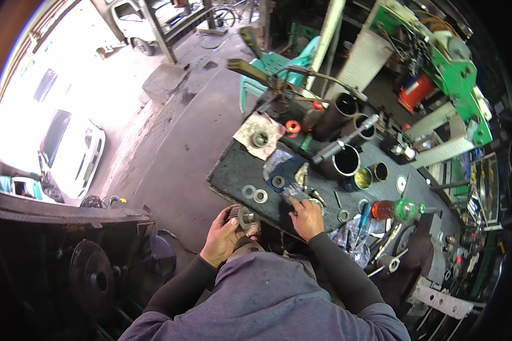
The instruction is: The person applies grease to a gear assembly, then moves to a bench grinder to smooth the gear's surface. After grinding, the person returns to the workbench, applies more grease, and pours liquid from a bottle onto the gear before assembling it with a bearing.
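A toothed steel gear with a short shaft is gripped in my left hand, just off the front edge of the dark workbench. My right hand rests at the bench, fingers apart and slightly bent, by some crumpled clear plastic and small parts partly under it. Left of it lie two flat rings; farther back are another ring on a dark cloth and a round metal part on a stained pale sheet.
The bench holds several steel cylinders, cans and a red-filled bottle. A green plastic chair stands behind. Machinery discs are at lower left, a green-and-white frame at right, and white vehicles outside at left.
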A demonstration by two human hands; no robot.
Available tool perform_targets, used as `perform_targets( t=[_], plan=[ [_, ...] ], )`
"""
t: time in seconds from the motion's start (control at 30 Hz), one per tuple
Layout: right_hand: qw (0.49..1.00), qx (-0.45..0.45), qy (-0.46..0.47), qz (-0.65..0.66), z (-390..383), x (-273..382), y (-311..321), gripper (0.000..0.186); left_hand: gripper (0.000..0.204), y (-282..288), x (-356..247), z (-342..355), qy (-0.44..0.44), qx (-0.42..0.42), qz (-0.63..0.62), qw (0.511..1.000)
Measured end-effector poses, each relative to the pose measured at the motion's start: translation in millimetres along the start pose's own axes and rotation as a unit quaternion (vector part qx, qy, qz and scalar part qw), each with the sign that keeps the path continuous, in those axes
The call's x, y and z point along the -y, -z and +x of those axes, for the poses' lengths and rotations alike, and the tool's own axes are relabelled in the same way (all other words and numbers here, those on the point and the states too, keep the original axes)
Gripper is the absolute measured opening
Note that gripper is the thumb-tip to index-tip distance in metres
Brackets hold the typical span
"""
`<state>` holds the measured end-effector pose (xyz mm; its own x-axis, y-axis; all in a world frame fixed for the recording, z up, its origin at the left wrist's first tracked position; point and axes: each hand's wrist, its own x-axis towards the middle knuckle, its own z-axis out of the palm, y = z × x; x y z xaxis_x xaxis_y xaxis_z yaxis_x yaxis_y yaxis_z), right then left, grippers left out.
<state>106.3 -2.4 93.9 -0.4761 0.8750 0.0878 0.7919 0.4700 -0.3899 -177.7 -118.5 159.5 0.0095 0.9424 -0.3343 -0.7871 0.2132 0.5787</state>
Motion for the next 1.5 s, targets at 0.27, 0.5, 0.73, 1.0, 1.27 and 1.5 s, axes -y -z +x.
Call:
perform_targets(
  t=[0.27, 0.5, 0.73, 1.0, 1.27, 1.5],
  plan=[
    [0.996, 0.044, 0.0, -0.081, 14, -1, -14, 0.062, 0.077, 13, -16, -23, -0.11, -0.117, 0.244, 0.956],
    [0.996, -0.053, 0.046, 0.057, 5, 21, -5, 0.061, 0.067, 45, -7, -57, -0.158, -0.205, 0.279, 0.925],
    [0.976, 0.022, 0.128, 0.175, 34, 119, -4, 0.047, 0.031, 124, -40, -74, -0.1, -0.228, -0.037, 0.968],
    [0.915, 0.207, 0.244, 0.247, 171, 253, -108, 0.022, 0.035, 272, -139, -94, -0.153, -0.368, -0.045, 0.916],
    [0.891, 0.347, 0.232, 0.18, 313, 371, -187, 0.075, 0.031, 345, -291, -121, -0.196, -0.418, -0.052, 0.885],
    [0.92, 0.328, 0.204, 0.07, 414, 340, -249, 0.076, 0.044, 415, -356, -49, -0.188, -0.446, -0.118, 0.867]
  ],
)
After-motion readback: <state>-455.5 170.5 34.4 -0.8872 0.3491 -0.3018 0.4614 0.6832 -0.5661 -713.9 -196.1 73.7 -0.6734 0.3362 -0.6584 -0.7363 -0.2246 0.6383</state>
